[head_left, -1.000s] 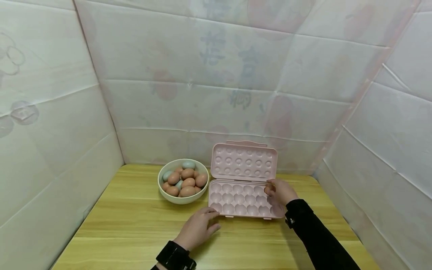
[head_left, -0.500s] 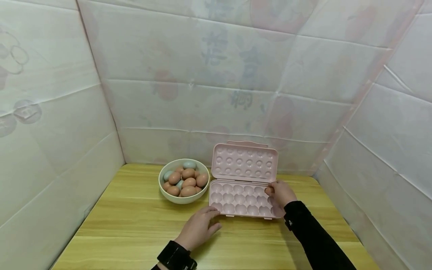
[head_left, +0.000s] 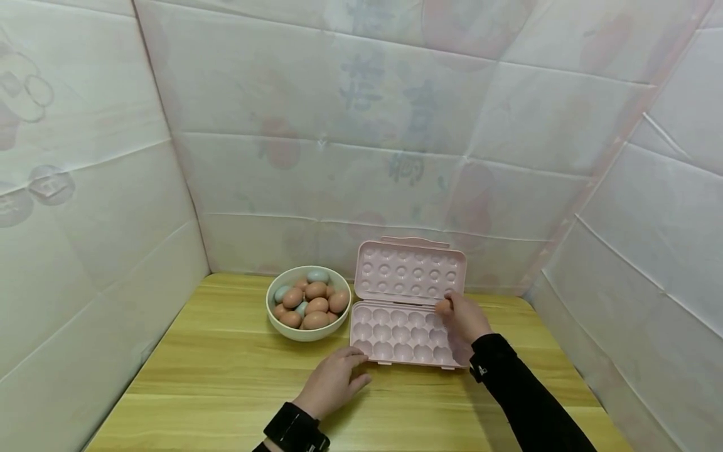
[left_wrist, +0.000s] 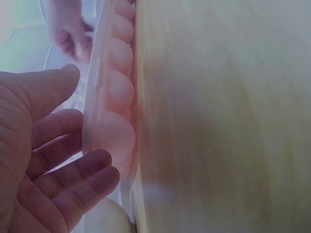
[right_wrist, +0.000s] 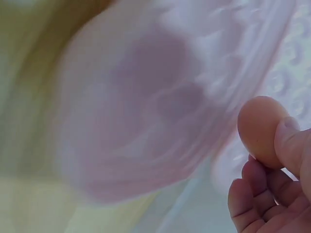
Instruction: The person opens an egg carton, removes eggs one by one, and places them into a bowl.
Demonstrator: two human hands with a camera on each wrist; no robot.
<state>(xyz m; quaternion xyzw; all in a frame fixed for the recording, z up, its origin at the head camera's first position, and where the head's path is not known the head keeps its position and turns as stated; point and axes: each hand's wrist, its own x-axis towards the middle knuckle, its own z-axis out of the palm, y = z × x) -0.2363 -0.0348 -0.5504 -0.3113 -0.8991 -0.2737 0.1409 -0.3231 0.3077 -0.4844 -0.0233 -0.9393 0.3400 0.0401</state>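
Note:
A brown egg (right_wrist: 261,128) is pinched between the thumb and fingers of my right hand (head_left: 467,319), raised over the back right part of a pink egg box (head_left: 407,363). Its lid (head_left: 410,273) stands tilted back against the wall, and the cups that show in the base hold no eggs. My hand and sleeve cover the rightmost cups in the head view. At the box's front left corner is my left hand (head_left: 333,382), fingers loosely spread; in the left wrist view the fingertips (left_wrist: 104,158) are right at the box's side.
A cream bowl (head_left: 305,336) heaped with brown and pale blue-green eggs stands left of the egg box, close beside it. The wooden table (head_left: 237,383) is enclosed by white sheeting (head_left: 316,176) at the back and both sides.
My right hand has lifted the egg from the box's back right corner, moving slightly up and to the left. The left hand has stayed in place.

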